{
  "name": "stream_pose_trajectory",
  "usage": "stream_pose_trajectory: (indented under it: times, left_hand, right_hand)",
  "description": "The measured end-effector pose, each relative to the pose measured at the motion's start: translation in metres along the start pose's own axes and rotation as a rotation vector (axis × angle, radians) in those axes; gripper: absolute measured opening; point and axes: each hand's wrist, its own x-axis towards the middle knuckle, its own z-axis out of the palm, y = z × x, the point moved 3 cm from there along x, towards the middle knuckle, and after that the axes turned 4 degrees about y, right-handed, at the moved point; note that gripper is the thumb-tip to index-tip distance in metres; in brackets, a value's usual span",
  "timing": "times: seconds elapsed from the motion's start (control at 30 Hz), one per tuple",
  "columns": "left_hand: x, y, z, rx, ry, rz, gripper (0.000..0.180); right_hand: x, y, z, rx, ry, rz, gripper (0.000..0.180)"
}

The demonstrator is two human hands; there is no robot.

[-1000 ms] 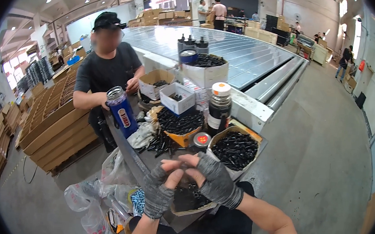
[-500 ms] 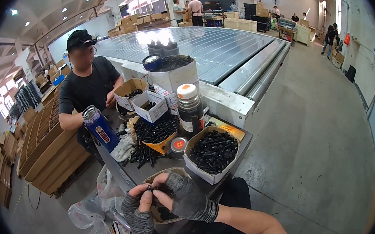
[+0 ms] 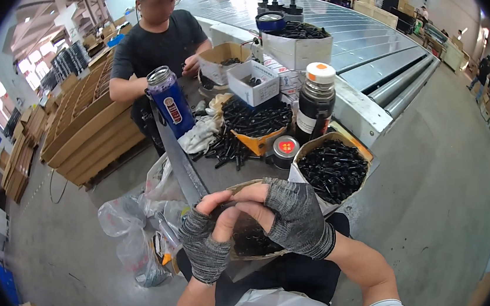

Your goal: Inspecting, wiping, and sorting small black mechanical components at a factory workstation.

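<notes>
We see the left hand [image 3: 208, 241] and the right hand [image 3: 286, 213], both in grey knitted fingerless gloves, raised together at the near edge of the grey metal worktable [image 3: 219, 177]. Their bare fingertips [image 3: 225, 201] pinch a small dark part that is mostly hidden; we cannot tell its shape. It hangs just above the near cardboard tray of small black parts [image 3: 248, 242]. We judge such a piece light, rigid and unlikely to break, but easy to drop, so a fingertip pinch at its ends suits it. Both wrists are bent inward, thumbs opposed, the right hand arching over the left. Farther off stand the blue metal flask [image 3: 170, 101], the dark bottle with an orange-and-white cap [image 3: 316, 104] and a second tray of black parts [image 3: 332, 170]. A co-worker in a black shirt [image 3: 155, 41] works at the far left.
</notes>
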Motion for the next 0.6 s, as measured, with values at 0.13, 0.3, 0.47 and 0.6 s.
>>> stream_pose_trajectory:
  times: [0.13,0.3,0.47,0.6]
  left_hand:
    - [0.004,-0.004,-0.016,-0.012,0.001,0.014,0.023]
    - [0.004,-0.031,-0.056,-0.21,0.175,-0.125,0.026]
    - [-0.008,-0.063,-0.077,-0.269,0.199,-0.278,0.028]
    - [-0.007,-0.059,-0.082,-0.291,0.207,-0.266,0.029]
  right_hand:
    - [0.006,-0.003,0.005,-0.13,-0.094,-0.026,0.017]
    - [0.001,0.03,0.001,-0.359,-0.532,0.028,0.021]
    - [-0.015,0.048,0.023,-0.555,-0.925,0.125,0.034]
    - [-0.019,0.049,0.04,-0.565,-0.955,0.153,0.035]
